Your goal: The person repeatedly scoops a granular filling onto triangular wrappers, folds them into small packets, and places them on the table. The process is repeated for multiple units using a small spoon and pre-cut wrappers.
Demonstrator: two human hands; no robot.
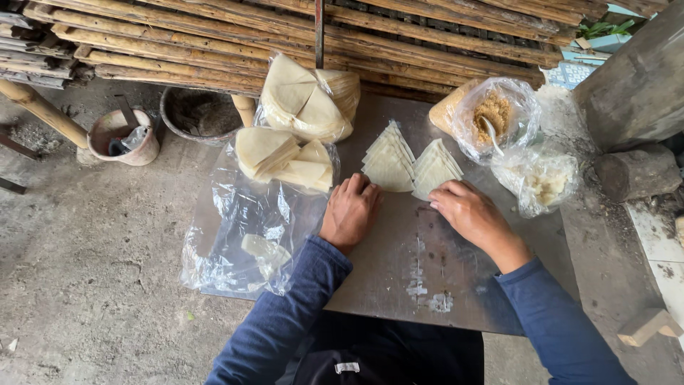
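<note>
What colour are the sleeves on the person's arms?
Dark blue, both sleeves, plain with no pattern. The head view shows them best.

Matt, probably metal board; glossy plastic bag; rough wooden slats.

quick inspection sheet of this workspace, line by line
surface: grey board with white smears
job's things: two fans of triangular wrappers and
clutter: bagged wrapper stacks, open plastic sheet, bag of brown crumbs with spoon, bag of pale filling
hands: left hand touches the left fan; right hand by the right fan, both empty
cables: nothing seen
surroundings: bamboo rack, clay pot, concrete floor
</note>
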